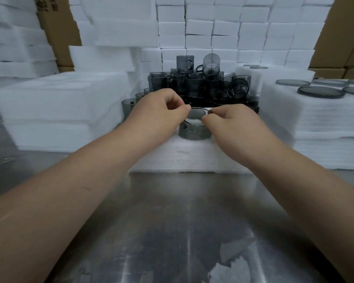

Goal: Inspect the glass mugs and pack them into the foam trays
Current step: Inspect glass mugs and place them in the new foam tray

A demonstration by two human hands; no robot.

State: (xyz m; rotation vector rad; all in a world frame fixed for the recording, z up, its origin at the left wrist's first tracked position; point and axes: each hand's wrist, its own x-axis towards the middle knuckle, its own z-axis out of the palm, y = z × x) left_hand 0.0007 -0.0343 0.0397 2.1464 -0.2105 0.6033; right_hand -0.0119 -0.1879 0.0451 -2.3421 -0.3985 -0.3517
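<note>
my left hand (161, 111) and right hand (231, 121) pinch a round smoky glass disc (196, 113) above a cylindrical grey mug (194, 133) on a fuzzy white foam tray (192, 158).

Smoky glossy glass mug (194, 132), matt white foam tray (184, 158), brushed steel table (182, 211).

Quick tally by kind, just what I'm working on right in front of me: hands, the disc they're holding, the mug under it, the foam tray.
hands: 2 (left hand, right hand)
glass disc pinched between them: 1
glass mug below it: 1
foam tray holding the mug: 1
total: 5
</note>
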